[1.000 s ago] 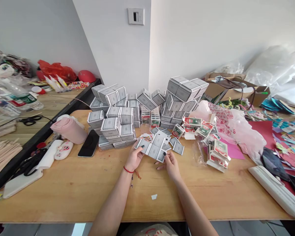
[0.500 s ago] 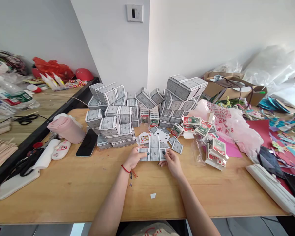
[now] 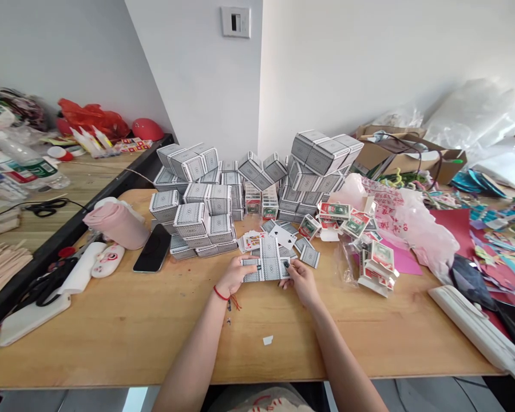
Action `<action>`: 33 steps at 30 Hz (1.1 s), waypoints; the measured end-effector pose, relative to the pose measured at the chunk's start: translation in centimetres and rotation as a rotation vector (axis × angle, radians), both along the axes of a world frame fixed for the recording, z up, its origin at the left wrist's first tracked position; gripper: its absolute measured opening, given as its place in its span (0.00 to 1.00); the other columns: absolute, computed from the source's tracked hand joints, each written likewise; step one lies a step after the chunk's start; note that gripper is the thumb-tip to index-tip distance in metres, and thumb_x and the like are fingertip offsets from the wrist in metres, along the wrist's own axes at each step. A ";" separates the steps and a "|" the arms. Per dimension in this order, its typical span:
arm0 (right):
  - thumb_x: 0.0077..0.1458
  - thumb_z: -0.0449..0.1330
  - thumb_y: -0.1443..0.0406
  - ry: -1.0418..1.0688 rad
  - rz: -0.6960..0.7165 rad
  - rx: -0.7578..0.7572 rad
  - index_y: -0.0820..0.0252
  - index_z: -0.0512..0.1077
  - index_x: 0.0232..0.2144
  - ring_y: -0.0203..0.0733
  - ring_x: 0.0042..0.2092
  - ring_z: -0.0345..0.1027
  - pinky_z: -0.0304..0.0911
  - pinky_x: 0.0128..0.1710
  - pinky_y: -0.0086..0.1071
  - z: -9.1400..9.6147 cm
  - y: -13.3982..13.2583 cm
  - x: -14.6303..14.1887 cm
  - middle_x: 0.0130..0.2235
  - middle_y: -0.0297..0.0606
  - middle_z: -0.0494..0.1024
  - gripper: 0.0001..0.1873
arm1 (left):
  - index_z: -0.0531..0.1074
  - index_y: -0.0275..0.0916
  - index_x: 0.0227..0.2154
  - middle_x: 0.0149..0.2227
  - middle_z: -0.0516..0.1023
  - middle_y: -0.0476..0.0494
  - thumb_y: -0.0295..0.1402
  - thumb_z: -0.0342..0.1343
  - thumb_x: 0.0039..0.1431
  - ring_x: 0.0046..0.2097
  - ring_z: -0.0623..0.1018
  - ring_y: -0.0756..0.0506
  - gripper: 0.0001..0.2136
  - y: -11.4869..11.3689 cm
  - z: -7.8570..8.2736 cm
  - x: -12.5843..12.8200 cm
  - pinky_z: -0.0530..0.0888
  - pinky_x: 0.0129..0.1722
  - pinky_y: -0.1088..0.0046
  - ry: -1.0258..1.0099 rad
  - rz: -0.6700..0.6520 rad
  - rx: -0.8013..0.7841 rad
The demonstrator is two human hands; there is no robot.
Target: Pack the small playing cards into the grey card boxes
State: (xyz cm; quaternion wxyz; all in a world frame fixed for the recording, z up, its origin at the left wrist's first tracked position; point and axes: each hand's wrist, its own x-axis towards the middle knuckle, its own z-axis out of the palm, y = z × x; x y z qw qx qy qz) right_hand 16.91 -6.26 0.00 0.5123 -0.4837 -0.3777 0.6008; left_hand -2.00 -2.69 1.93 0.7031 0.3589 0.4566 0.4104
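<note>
Between my hands, just above the table, are grey-backed playing cards [image 3: 269, 260], one upright across others lying sideways. My left hand [image 3: 235, 274] grips their left end, with the thumb on top. At the right end, my right hand [image 3: 299, 280] pinches the cards between thumb and fingers. Loose playing cards [image 3: 283, 236], some face up, lie right behind. Farther back stand stacks of blocks folded from cards [image 3: 206, 214], with a taller stack [image 3: 321, 154] at the right. My fingers partly cover the ends of the held cards.
Opened card boxes [image 3: 377, 260] and a pink plastic bag [image 3: 395, 212] lie to the right. A phone [image 3: 151, 248], a pink roll [image 3: 118, 224] and scissors [image 3: 47, 292] are on the left. A white scrap [image 3: 268, 340] lies near the front; a long white device [image 3: 472, 320] sits at right.
Both hands stay almost in place on the cards. My right fingers have shifted slightly at the right end. Nothing else has visibly moved.
</note>
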 end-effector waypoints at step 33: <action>0.43 0.58 0.52 -0.234 -0.082 0.017 0.59 0.62 0.20 0.32 0.10 0.53 0.45 0.10 0.25 0.2 0.6 0.9 0.09 0.26 0.62 0.16 | 0.72 0.33 0.29 0.28 0.75 0.46 0.26 0.61 0.33 0.30 0.72 0.50 0.14 0.4 -0.4 -0.7 0.66 0.31 0.76 0.186 0.015 0.109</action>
